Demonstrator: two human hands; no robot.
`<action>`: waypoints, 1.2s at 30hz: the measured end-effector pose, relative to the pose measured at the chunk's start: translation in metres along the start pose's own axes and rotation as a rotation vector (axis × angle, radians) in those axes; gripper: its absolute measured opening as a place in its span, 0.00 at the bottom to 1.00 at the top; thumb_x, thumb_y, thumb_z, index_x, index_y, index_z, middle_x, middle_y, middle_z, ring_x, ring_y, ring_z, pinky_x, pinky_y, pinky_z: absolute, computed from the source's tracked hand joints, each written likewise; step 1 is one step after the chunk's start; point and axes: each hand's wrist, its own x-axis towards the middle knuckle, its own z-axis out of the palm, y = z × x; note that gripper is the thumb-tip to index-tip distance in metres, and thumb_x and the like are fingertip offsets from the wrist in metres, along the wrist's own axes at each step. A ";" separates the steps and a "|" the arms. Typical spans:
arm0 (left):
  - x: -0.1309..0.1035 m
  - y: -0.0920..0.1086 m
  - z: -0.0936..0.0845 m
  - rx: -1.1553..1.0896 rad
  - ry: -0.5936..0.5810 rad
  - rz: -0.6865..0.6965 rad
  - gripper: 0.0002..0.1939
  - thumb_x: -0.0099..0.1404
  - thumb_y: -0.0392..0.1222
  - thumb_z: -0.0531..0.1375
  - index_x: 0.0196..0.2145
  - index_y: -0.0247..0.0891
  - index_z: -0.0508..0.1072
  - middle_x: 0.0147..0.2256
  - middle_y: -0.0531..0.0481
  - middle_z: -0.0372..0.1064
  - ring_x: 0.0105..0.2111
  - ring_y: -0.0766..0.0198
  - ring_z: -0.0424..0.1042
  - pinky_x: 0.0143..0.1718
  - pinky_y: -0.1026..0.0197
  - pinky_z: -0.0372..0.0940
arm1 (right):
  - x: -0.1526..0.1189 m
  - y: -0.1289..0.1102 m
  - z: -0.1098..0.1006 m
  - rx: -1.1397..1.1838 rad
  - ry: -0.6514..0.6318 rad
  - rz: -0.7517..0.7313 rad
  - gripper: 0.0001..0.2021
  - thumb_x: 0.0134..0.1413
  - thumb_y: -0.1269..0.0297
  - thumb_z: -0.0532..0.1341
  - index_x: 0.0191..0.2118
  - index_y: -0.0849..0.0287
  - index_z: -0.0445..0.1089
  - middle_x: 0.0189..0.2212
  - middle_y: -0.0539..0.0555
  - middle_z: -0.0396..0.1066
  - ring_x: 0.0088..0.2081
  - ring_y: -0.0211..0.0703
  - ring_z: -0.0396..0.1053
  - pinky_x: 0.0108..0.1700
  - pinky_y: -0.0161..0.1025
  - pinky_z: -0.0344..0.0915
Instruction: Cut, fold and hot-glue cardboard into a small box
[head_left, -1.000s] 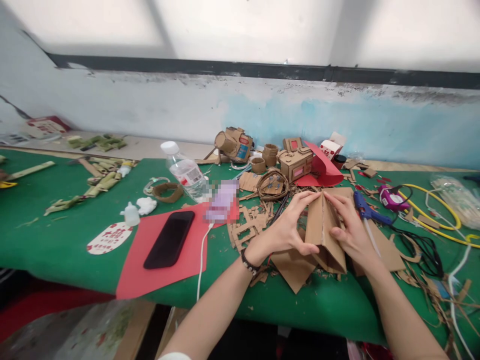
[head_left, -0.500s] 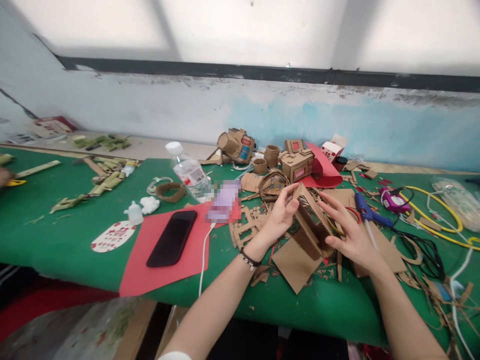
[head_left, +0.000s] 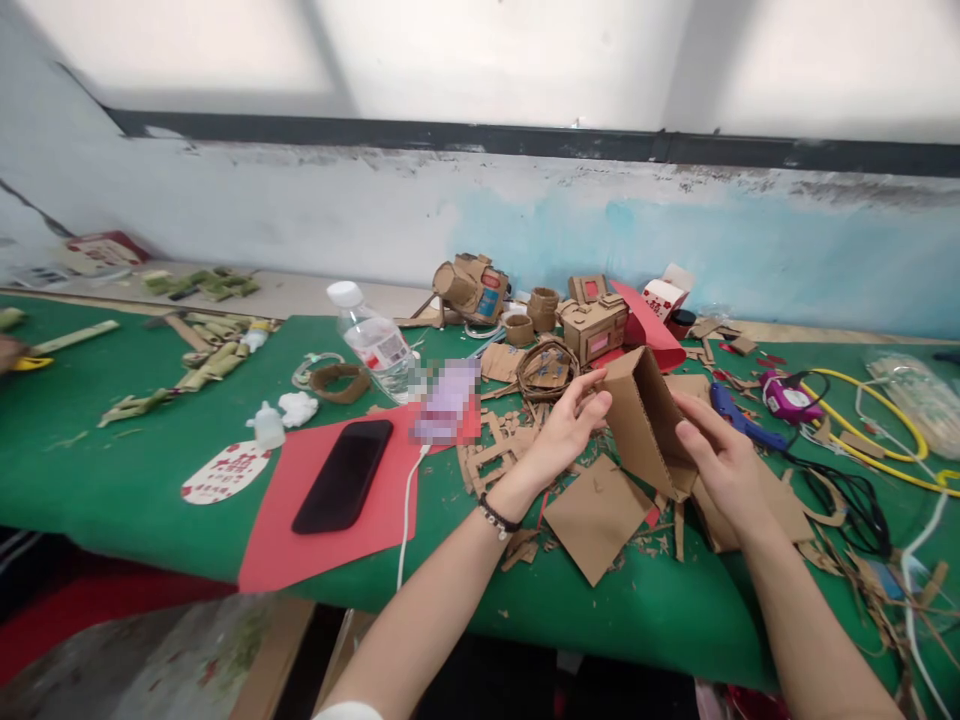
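Observation:
An open, folded cardboard box [head_left: 637, 425] is held up over the right part of the green table, tilted, with its hollow side facing right. My right hand [head_left: 716, 450] grips its right side, thumb near the opening. At the box's upper left edge is my left hand [head_left: 574, 420], thumb and fingers bent close to the cardboard; whether they pinch it is hard to tell. Below the box a flat cardboard square [head_left: 598, 520] lies on scraps. A blue glue gun [head_left: 746, 418] rests just beyond my right hand.
Cardboard camera models [head_left: 595, 325] stand near the wall. A water bottle [head_left: 375, 345] leans left of a blurred purple object. A black phone [head_left: 343, 477] lies on red paper [head_left: 281, 550]. Yellow cable [head_left: 892, 400] loops at right. Another person's hand [head_left: 9, 352] shows at far left.
The box has turned and risen off the flat square, showing its broad side. My right hand has closed in on its right side, while my left hand stays by the upper left.

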 end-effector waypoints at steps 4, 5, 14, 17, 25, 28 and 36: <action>0.001 -0.002 -0.001 0.015 -0.010 0.042 0.35 0.70 0.61 0.69 0.67 0.44 0.70 0.70 0.38 0.66 0.71 0.45 0.64 0.73 0.42 0.60 | -0.002 0.001 0.001 -0.044 -0.052 -0.080 0.19 0.71 0.50 0.65 0.64 0.43 0.78 0.63 0.54 0.77 0.63 0.57 0.76 0.62 0.52 0.77; 0.001 -0.002 -0.001 0.011 -0.012 0.040 0.35 0.70 0.62 0.68 0.67 0.44 0.69 0.71 0.38 0.65 0.72 0.45 0.64 0.73 0.42 0.59 | -0.001 0.001 0.002 -0.060 -0.073 -0.118 0.20 0.72 0.51 0.65 0.64 0.42 0.77 0.64 0.54 0.77 0.63 0.57 0.76 0.62 0.52 0.77; -0.003 -0.003 0.002 -0.001 0.041 0.019 0.47 0.63 0.71 0.70 0.68 0.40 0.66 0.72 0.35 0.61 0.71 0.43 0.64 0.69 0.45 0.64 | -0.002 -0.002 0.003 -0.155 -0.242 -0.284 0.27 0.73 0.55 0.63 0.73 0.43 0.66 0.70 0.58 0.69 0.68 0.59 0.70 0.65 0.58 0.74; -0.003 -0.001 0.002 -0.019 0.027 -0.007 0.46 0.64 0.70 0.70 0.68 0.40 0.66 0.69 0.35 0.67 0.67 0.43 0.68 0.66 0.46 0.67 | -0.003 -0.002 0.003 -0.148 -0.261 -0.285 0.28 0.73 0.53 0.63 0.74 0.42 0.63 0.71 0.58 0.67 0.69 0.59 0.68 0.66 0.58 0.72; -0.005 0.001 0.005 -0.028 -0.001 -0.026 0.37 0.69 0.68 0.66 0.64 0.41 0.70 0.66 0.38 0.71 0.62 0.44 0.73 0.57 0.49 0.71 | -0.001 -0.002 0.003 -0.114 -0.213 -0.325 0.32 0.72 0.38 0.58 0.75 0.42 0.63 0.73 0.57 0.63 0.73 0.62 0.63 0.71 0.61 0.68; -0.006 0.004 0.006 0.024 0.003 0.066 0.32 0.71 0.67 0.65 0.61 0.41 0.74 0.70 0.39 0.66 0.65 0.44 0.71 0.64 0.47 0.68 | -0.002 -0.002 0.004 -0.126 -0.188 -0.347 0.32 0.72 0.39 0.59 0.76 0.40 0.61 0.75 0.57 0.61 0.73 0.63 0.62 0.71 0.63 0.68; -0.010 0.002 0.005 0.021 -0.055 0.357 0.23 0.71 0.59 0.68 0.56 0.44 0.79 0.75 0.41 0.57 0.76 0.42 0.58 0.75 0.43 0.57 | -0.007 -0.011 0.008 -0.216 -0.110 -0.500 0.31 0.73 0.55 0.62 0.77 0.40 0.59 0.70 0.57 0.69 0.69 0.62 0.69 0.69 0.62 0.72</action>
